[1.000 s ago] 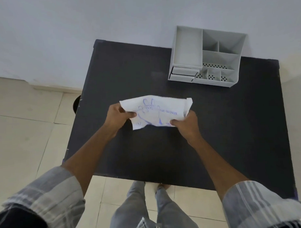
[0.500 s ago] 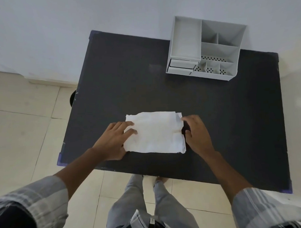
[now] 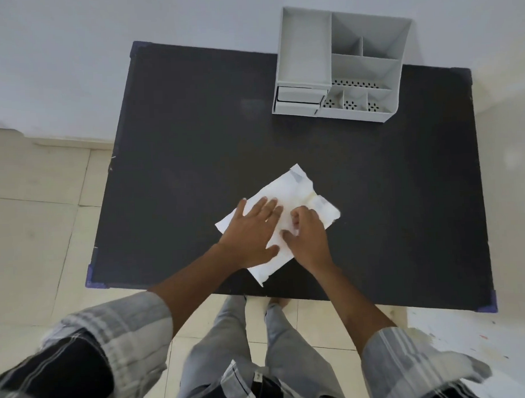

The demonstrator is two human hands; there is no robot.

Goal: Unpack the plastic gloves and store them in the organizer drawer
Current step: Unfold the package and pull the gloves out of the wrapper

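Your left hand (image 3: pixel 250 232) lies flat and open on the packet (image 3: pixel 285 219); your right hand (image 3: pixel 305 234) pinches its middle. The packet lies diagonally on the desk (image 3: pixel 193 141), with the organizer (image 3: pixel 340 68) far behind, to the right.

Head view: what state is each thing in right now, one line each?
Glove packet: unopened as far as visible, flat on the table, lying diagonally.
Left hand: open, palm pressing the packet.
Right hand: fingers curled on the packet.
Organizer: upright, compartments empty.
Organizer drawer: seems slightly open.
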